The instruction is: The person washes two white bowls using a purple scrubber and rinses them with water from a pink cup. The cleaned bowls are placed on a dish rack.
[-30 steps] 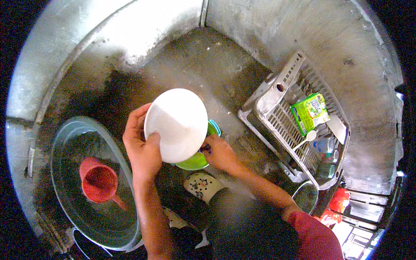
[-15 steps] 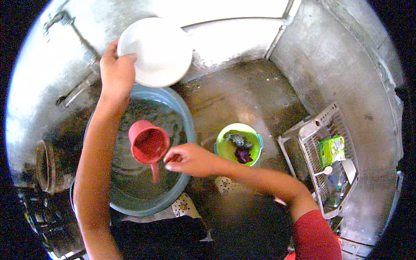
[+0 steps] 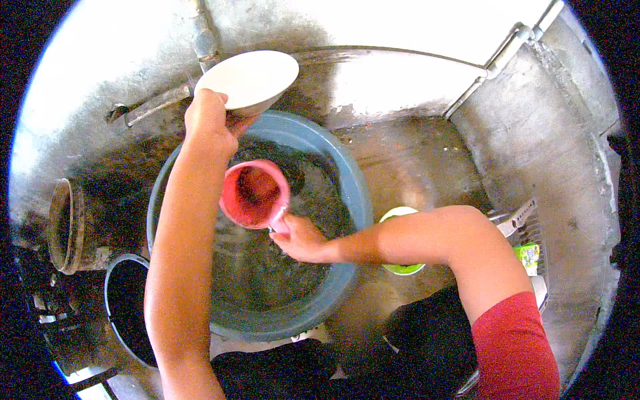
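My left hand is closed on the rim of a white bowl, thumb over the edge. The bowl is tilted above the far rim of a large blue-grey tub of dark water. A pinkish-red water dipper is over the water near the tub's middle, its mouth facing up. Its short handle is wrapped by the fingers of my right hand. Whether the dipper's base touches the water cannot be made out.
Behind my right forearm a green basin is partly hidden. A rack with a green packet stands at the right wall. At left are a worn round container and a dark bucket. Pipes run along the far wall.
My right hand has closed on the dipper's handle, which was free before. The white bowl has tipped from facing me to a slant. The view has shifted left.
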Tool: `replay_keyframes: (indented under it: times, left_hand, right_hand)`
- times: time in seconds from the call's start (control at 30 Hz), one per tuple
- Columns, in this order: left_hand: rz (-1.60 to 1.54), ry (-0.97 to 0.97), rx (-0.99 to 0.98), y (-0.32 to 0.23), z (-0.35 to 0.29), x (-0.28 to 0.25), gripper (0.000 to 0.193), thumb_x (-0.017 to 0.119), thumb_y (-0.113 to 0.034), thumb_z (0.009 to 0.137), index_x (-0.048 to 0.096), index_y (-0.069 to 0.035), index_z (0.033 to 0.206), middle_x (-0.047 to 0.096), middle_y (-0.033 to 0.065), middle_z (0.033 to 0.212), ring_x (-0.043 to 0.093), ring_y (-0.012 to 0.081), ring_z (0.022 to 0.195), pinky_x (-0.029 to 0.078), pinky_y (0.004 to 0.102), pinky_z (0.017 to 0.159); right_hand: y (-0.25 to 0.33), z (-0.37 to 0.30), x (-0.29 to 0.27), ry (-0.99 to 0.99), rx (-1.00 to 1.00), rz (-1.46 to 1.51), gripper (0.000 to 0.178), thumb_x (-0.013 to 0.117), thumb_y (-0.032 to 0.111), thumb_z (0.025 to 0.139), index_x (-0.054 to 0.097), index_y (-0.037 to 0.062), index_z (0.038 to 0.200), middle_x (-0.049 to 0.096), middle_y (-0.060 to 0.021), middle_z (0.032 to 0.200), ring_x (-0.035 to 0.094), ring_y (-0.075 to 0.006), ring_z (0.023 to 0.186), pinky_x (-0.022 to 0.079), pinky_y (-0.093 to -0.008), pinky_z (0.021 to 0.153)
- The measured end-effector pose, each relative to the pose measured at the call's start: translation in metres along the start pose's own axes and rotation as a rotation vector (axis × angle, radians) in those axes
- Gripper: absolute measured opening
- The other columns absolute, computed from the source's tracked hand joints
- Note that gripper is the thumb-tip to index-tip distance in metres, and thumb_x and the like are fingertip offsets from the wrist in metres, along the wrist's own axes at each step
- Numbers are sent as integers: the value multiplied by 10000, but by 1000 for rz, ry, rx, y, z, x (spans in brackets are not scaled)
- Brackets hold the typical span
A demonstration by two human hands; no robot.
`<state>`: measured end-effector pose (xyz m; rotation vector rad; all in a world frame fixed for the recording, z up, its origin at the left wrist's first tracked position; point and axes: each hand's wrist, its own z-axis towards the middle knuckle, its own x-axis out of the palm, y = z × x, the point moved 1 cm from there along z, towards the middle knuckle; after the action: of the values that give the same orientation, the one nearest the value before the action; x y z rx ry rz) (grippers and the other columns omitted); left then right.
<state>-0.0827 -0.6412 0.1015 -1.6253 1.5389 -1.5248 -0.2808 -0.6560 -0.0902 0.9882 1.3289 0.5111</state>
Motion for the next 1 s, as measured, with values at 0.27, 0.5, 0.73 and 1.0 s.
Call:
replay_keyframes:
  times: [0.27, 0.5, 0.73, 1.0]
  left_hand:
    - [185, 6, 117, 3, -1, 6, 475, 530, -82, 927, 496, 1, 1393, 604, 190, 1304, 612, 323, 1157, 535, 467, 898]
    - [314, 209, 280, 40, 15, 3, 438, 606, -38, 903, 566, 13, 1336, 678, 161, 1216, 647, 264, 1092, 489, 379, 961]
    - [373, 231, 325, 71, 37, 17, 426, 639, -25, 868, 594, 8, 1291, 688, 151, 1176, 657, 259, 1063, 499, 375, 946]
    - [610, 162, 448, 141, 46, 64, 530, 548, 28, 722, 587, 38, 1251, 692, 200, 1111, 672, 304, 1028, 508, 373, 945]
  right_hand:
    - [6, 2, -30, 615, -115, -550, 274, 578, 162, 890, 580, 73, 1149, 711, -234, 855, 718, -437, 822, 566, -595, 746]
    - [63, -28, -95, 730, 698, 641, 117, 577, 355, 1006, 577, 239, 1022, 441, 81, 624, 383, -42, 414, 286, -237, 342]
    - [84, -88, -208, 635, 787, 972, 254, 550, 352, 994, 460, 198, 813, 351, 72, 539, 325, -80, 368, 232, -266, 306]
    - [59, -138, -314, 233, 767, 1040, 285, 560, 255, 931, 447, 153, 690, 377, 56, 522, 327, -78, 357, 219, -266, 302]
